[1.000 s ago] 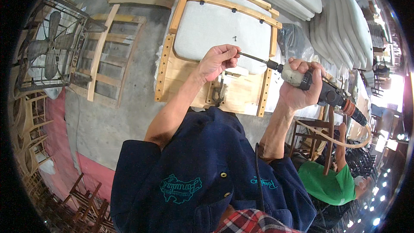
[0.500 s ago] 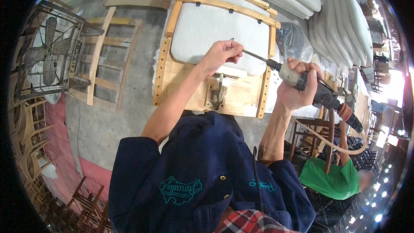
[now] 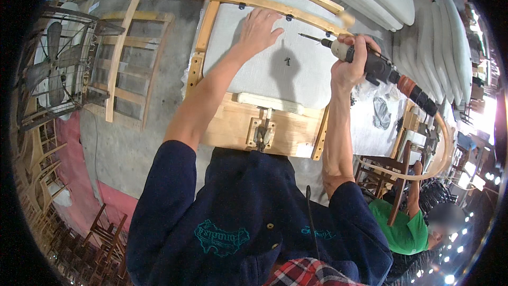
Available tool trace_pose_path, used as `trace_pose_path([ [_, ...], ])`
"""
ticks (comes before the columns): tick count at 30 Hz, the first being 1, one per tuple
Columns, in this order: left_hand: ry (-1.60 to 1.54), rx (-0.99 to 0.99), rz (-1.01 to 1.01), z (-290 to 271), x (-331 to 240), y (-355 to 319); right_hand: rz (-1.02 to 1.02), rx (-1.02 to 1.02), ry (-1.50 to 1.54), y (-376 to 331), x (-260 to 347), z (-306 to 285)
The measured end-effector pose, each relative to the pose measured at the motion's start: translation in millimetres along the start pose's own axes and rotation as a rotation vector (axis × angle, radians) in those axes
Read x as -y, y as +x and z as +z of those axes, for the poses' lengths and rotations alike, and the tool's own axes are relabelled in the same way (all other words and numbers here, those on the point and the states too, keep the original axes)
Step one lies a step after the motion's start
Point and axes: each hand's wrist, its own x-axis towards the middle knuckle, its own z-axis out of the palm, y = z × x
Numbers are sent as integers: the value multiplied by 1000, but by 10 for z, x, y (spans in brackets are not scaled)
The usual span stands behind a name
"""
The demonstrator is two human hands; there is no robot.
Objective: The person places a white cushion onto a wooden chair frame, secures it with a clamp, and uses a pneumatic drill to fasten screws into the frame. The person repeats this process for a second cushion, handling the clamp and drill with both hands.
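Observation:
A light grey upholstered seat panel (image 3: 233, 69) lies inside a wooden jig (image 3: 222, 127). My left hand (image 3: 259, 30) rests on its far part, fingers spread, the tips by the jig's far wooden rail (image 3: 264, 5). In my right hand (image 3: 352, 61) is a power screwdriver (image 3: 378, 66) with a hose at its back end. Its long bit points left, above the panel and apart from my left hand. Small dark screws (image 3: 287, 62) lie mid-panel, in the tool's shadow. A toggle clamp (image 3: 261, 133) with a padded bar (image 3: 270, 103) presses near the panel's front edge.
Pale hose (image 3: 443, 148) loops down at the right. Stacked grey cushions (image 3: 434, 47) stand at the far right. A person in a green shirt (image 3: 399, 228) works at lower right beside a dark wooden chair frame. At left are a floor fan (image 3: 55, 63) and a wooden pallet (image 3: 127, 69).
My left hand has left the bit's tip, moved to the far rail and opened out flat. My right hand has carried the screwdriver farther away from me. Both arms reach farther forward.

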Motion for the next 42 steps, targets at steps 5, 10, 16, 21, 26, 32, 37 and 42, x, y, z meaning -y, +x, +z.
trace_pose_path([
  [5, 123, -94, 200, 316, 330, 317, 21, -47, -38, 171, -402, 118],
  [10, 107, -48, 172, 504, 442, 367, -50, 27, -12, 349, -628, 237],
  [16, 190, -49, 138, 489, 400, 386, -2, 54, 40, 444, -759, 367],
  [21, 209, -53, 109, 477, 371, 388, -57, 58, -70, 446, -741, 479],
  [26, 236, -48, 106, 476, 359, 387, -55, 93, -152, 445, -802, 476],
  [32, 100, -55, 105, 419, 304, 428, -257, 232, -433, 511, -1003, 317],
  [37, -7, -61, 177, 443, 415, 556, -206, 204, -416, 498, -974, 391],
  [42, -75, -41, 285, 460, 574, 647, -395, 240, -648, 535, -1053, 377],
])
